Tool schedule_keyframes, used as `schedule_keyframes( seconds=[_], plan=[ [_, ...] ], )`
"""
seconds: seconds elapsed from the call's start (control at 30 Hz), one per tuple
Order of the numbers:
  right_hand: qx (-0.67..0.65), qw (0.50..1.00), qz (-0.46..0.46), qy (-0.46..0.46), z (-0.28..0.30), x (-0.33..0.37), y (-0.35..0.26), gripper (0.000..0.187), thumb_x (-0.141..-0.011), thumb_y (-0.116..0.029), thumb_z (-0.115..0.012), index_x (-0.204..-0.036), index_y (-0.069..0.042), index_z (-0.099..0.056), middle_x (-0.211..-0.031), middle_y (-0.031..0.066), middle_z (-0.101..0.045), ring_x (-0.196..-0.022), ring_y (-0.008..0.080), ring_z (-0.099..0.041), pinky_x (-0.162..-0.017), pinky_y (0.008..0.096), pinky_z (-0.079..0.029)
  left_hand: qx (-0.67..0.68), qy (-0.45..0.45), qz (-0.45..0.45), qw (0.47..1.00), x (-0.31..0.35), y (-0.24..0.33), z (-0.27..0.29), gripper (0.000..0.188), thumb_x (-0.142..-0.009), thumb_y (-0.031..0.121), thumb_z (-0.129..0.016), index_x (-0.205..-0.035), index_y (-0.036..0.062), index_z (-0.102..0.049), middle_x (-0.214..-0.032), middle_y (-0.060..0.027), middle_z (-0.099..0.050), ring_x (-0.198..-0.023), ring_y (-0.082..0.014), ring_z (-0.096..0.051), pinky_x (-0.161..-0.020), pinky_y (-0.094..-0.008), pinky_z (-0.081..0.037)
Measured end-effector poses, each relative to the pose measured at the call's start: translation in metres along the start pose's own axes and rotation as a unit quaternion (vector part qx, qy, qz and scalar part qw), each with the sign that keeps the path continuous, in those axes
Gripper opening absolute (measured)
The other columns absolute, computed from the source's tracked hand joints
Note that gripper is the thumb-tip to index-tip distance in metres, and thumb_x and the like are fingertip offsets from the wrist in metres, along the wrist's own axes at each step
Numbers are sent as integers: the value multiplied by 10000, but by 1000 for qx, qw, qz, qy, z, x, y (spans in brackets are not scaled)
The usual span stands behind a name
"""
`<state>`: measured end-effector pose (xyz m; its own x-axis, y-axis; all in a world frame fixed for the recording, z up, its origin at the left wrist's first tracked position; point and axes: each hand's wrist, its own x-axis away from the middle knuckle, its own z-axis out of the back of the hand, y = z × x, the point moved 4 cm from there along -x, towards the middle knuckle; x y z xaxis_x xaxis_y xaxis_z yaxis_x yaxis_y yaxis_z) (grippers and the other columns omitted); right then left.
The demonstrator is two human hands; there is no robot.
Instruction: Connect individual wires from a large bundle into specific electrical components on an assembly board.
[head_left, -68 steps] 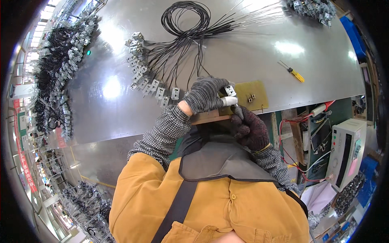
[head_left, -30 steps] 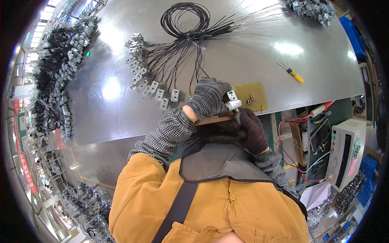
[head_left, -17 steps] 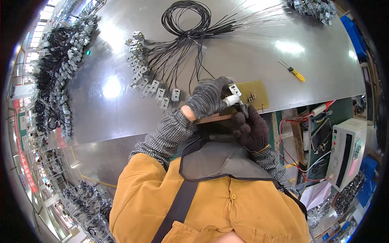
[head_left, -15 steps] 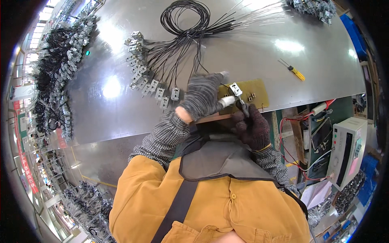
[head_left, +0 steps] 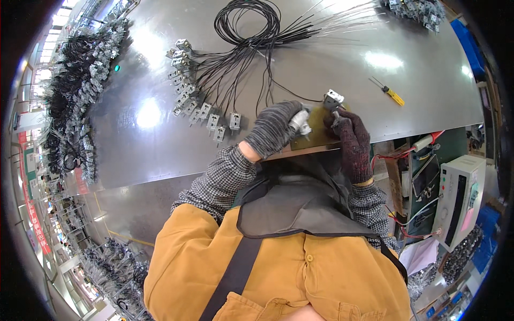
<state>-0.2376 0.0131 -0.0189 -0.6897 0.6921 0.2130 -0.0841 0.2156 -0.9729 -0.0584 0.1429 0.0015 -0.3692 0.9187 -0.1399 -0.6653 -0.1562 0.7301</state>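
Note:
My right hand [head_left: 354, 140], in a dark maroon glove, is closed on a small silver metal block [head_left: 334, 96] at its fingertips. A black cable [head_left: 294, 95] trails from this block leftward to the cable bundle. My left hand [head_left: 278, 127], in a grey striped glove with white-covered fingertips, has its fingers curled together over the left part of a yellowish board [head_left: 306, 141]. What those fingers pinch, if anything, cannot be made out. The board lies at the table's near edge, partly hidden by both hands.
A coiled black cable bundle [head_left: 251, 40] fans out to several silver blocks [head_left: 187, 96]. A yellow-handled screwdriver [head_left: 395, 97] lies on the metal table [head_left: 144, 144]. Piled cabled parts [head_left: 80, 91] line the left edge. A white instrument box [head_left: 460, 200] with red leads stands at right.
My right hand has lifted the metal block up and to the right, off the board's middle. The left hand has drawn its fingers in and no longer reaches toward the block.

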Motion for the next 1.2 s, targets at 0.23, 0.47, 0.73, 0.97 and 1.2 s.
schedule_keyframes(
  seconds=[0.23,0.47,0.73,0.97,1.2],
  plan=[
    [232,968,68,-65,-2,28,-6,255,-1019,-167,-672,-1208,4,-681,-1025,118,-732,-919,180,-689,-838,328,-552,-114,-57,37,991,-10,4,-4,272,-1005,287,-667,-1061,32,-744,-935,-175,-724,-877,-368,-703,-801,-453,-548],
    [255,951,148,-88,-14,30,8,241,-969,-68,-719,-1202,-16,-685,-1016,124,-720,-897,188,-690,-824,331,-559,-97,-61,-7,993,-5,12,2,424,-909,427,-787,-1066,35,-752,-892,-164,-731,-828,-354,-719,-753,-447,-558],
    [234,958,157,-48,-22,36,11,293,-939,-64,-771,-1212,-10,-678,-1044,97,-709,-941,137,-679,-837,325,-571,-50,-119,4,992,-13,-5,-3,429,-888,358,-814,-1184,60,-725,-960,-158,-740,-922,-338,-735,-801,-427,-573],
    [23,986,97,-135,-26,64,15,249,-986,-93,-710,-1217,-30,-644,-1076,185,-723,-1013,280,-729,-800,395,-584,-83,-113,-13,990,-13,-3,-5,479,-855,439,-835,-1146,69,-744,-941,-151,-738,-875,-341,-730,-779,-436,-571],
    [226,969,94,-34,-19,45,18,220,-1019,-153,-673,-1182,-15,-616,-1060,160,-731,-967,228,-704,-812,387,-569,-109,-102,2,989,-13,5,-9,516,-806,465,-861,-1068,37,-736,-909,-160,-730,-847,-348,-731,-759,-436,-578]
  ],
)
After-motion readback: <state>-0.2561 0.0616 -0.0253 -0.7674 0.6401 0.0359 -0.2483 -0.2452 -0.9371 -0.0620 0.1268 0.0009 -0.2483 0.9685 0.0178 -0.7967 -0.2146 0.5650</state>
